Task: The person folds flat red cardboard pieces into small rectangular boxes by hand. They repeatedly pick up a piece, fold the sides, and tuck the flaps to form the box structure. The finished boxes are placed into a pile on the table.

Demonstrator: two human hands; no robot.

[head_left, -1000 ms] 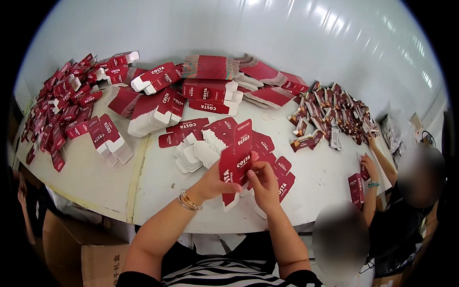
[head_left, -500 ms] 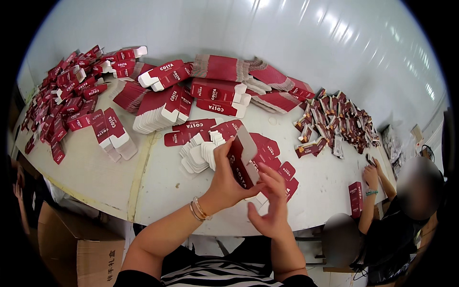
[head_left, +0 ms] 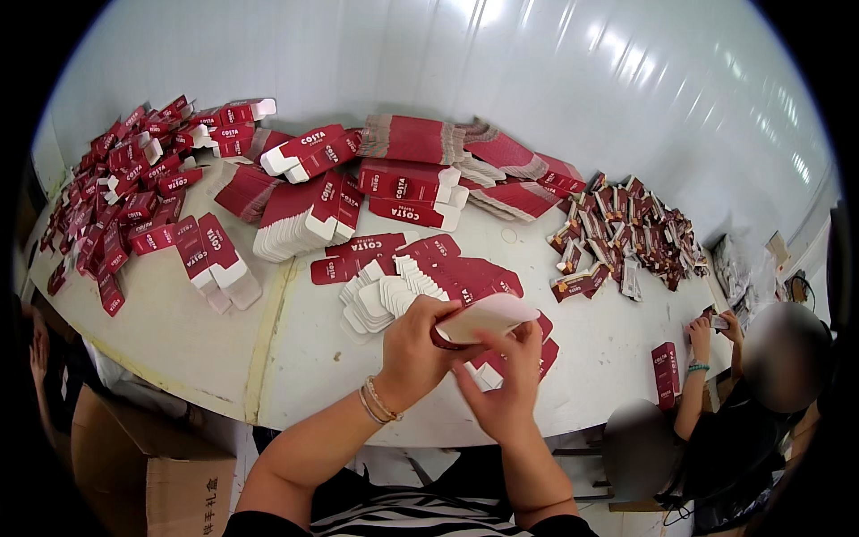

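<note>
My left hand [head_left: 413,362] is wrapped round a dark red folding carton [head_left: 452,338], above the near part of the table. One end of the carton faces up, with a pale flap [head_left: 492,319] standing out to the right. At that end is my right hand [head_left: 503,389], its fingers bent against the flap and its thumb blurred by motion. Just beyond lie a fanned pile of flat red cartons [head_left: 470,276] and their white end flaps [head_left: 380,300], partly hidden by my hands.
Made-up red boxes [head_left: 134,201] heap at the far left. Stacks of flat cartons [head_left: 412,140] line the wall. Small brown packets [head_left: 626,233] pile at the right. A co-worker's hands [head_left: 707,333] hold a packet beside an upright red box [head_left: 665,374]. A cardboard box [head_left: 188,492] stands lower left.
The carton has tipped over in my left hand, so its pale flap now lies nearly level. My right hand has moved slightly left against it. The co-worker's hands have come nearer with a packet.
</note>
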